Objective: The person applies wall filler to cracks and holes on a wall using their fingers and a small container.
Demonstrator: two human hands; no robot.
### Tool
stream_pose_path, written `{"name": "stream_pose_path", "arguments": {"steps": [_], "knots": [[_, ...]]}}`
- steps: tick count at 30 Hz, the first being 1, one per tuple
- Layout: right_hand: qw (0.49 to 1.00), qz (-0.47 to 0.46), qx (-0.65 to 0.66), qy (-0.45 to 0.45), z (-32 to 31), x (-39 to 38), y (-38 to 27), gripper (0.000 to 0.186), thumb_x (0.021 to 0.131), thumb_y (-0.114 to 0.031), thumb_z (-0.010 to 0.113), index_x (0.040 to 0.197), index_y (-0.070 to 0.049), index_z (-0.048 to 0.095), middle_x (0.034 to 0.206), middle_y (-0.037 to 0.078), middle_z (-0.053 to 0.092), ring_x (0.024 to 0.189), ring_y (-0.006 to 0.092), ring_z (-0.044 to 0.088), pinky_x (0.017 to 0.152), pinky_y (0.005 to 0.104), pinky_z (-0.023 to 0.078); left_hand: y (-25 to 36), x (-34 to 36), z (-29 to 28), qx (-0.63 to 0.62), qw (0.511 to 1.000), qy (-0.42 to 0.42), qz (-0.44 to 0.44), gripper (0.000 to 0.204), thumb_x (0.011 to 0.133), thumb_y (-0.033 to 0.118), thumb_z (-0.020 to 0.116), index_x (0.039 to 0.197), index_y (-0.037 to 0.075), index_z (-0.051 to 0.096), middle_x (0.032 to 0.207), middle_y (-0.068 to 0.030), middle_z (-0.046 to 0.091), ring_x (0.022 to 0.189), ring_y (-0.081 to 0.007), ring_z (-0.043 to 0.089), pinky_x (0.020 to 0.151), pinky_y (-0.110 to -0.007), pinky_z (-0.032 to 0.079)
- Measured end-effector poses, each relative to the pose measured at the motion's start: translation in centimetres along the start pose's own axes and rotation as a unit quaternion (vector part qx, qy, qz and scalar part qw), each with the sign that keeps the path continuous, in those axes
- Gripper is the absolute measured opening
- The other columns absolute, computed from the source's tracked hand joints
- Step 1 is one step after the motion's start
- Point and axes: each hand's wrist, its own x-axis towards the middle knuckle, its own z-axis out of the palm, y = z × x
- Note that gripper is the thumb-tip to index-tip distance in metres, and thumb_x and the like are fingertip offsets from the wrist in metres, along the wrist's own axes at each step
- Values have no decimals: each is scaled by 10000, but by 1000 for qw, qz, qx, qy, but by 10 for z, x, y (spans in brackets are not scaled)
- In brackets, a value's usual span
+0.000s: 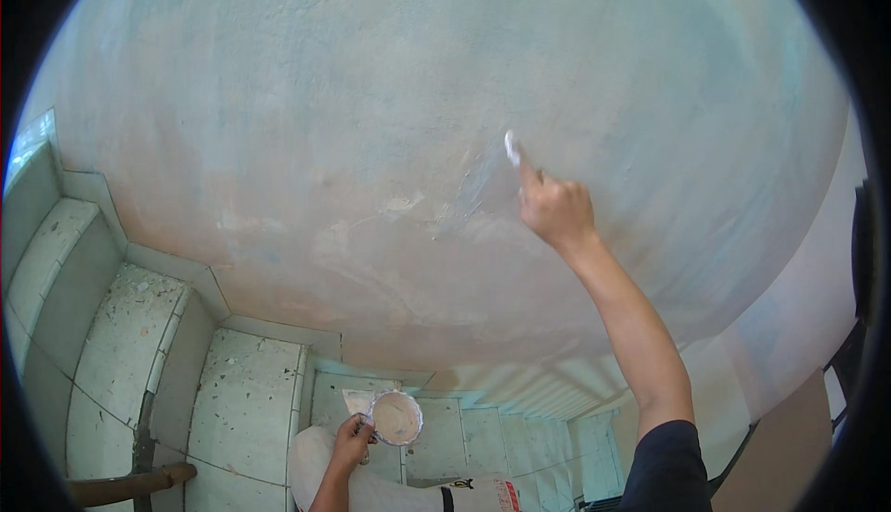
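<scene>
One left hand (351, 442) clamps its grip on a round, white-rimmed cup (397, 442) of pale paste (396, 416); the right hand (560, 210) points a white-smeared finger (513, 151) at the blue-pink wall (371, 94); its grip cannot be told.

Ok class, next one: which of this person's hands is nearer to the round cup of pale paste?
The left. The left hand holds the round cup at its left side; the right hand is well away, raised by the wall.

wall (371, 94) mottled blue-green and peach; steps (243, 377) pale green, dark-speckled; sleeve (666, 467) near-black
</scene>
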Motion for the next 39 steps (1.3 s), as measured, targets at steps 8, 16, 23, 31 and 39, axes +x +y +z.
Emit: {"name": "stream_pose_path", "arguments": {"steps": [8,16,23,31,39], "knots": [[989,38,-143,-22,13,29,-25,530,741,-47,546,1258,65,519,460,41,510,339,127,502,326,301,439,6,-1,3,-10,1000,6,0,100,898,106,543,880,19,589,732,-20,576,636,-103,549,625,-256,477],[989,-42,-113,-82,7,-1,-48,517,719,-39,555,1216,101,540,452,60,515,339,108,494,315,265,410,2,0,0,-9,1000,8,13,103,900,113,545,874,24,590,720,-18,567,635,-98,542,620,-256,478],[986,81,-130,-66,-6,43,-14,669,746,-54,565,1356,114,347,467,83,546,340,139,521,333,305,454,6,-3,0,-15,1000,-4,2,116,914,117,538,873,23,594,719,-20,572,641,-104,549,624,-258,481],[960,74,-224,-149,10,44,-37,737,726,-79,601,1369,128,306,457,74,550,362,122,523,301,312,433,8,-4,2,-42,999,-14,8,110,910,111,545,873,22,598,728,-23,581,626,-108,547,626,-259,482],[903,39,-382,-192,17,40,-59,660,683,-74,612,1287,130,441,497,40,509,376,92,448,258,309,372,11,-2,0,-60,998,-12,22,117,908,121,544,835,34,573,695,-6,546,614,-94,527,609,-257,464]]}}
